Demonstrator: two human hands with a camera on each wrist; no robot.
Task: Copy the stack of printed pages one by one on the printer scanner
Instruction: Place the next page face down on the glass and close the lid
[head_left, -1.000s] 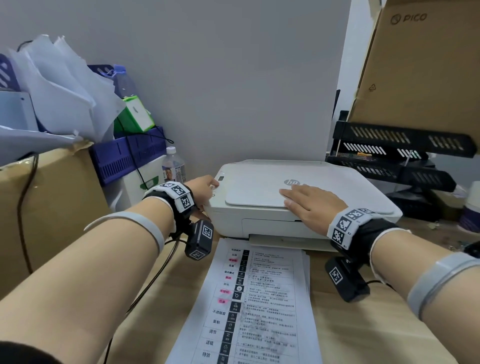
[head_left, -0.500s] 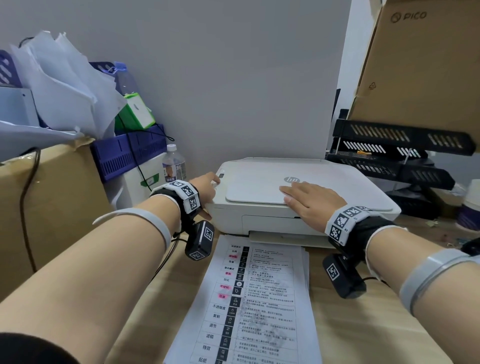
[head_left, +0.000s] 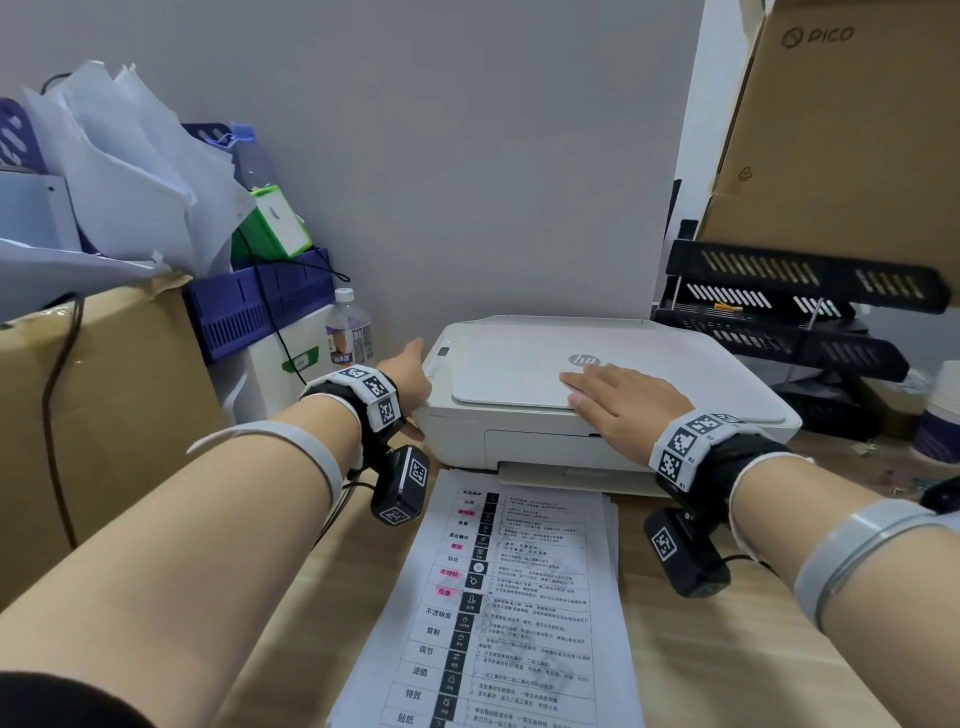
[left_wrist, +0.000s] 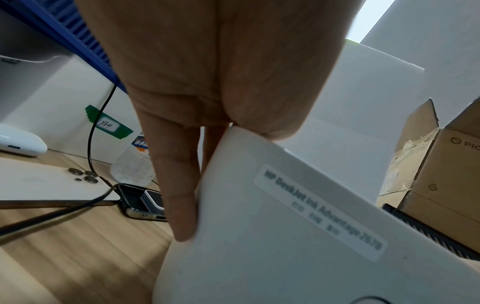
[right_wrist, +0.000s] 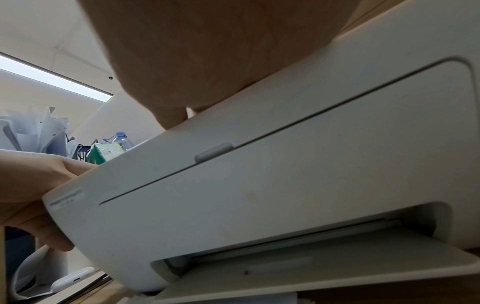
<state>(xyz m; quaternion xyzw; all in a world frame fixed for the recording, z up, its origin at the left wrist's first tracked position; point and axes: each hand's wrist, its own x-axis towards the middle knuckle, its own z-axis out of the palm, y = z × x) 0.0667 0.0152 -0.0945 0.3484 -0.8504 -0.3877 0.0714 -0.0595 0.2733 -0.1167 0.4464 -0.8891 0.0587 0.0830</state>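
Note:
A white HP printer (head_left: 597, 384) stands at the back of the wooden desk with its scanner lid closed. My right hand (head_left: 613, 397) lies flat on the lid, fingers straight, just below the logo. My left hand (head_left: 413, 387) is at the printer's front left corner: straight fingers (left_wrist: 182, 185) lie along the left side of the printer (left_wrist: 285, 236), and the thumb touches the front. The stack of printed pages (head_left: 509, 613) lies on the desk in front of the printer, between my forearms, text side up. The right wrist view shows the printer's front (right_wrist: 259, 185) and its output tray (right_wrist: 311, 267).
A water bottle (head_left: 349, 332), a blue basket (head_left: 260, 306) and a cardboard box (head_left: 104, 415) crowd the left. Black letter trays (head_left: 779, 312) and a PICO carton (head_left: 857, 130) stand on the right. A phone (left_wrist: 52, 183) and a cable lie left of the printer.
Hardly anything differs. My left hand has shifted slightly at the printer's left corner. The right hand stays flat on the lid.

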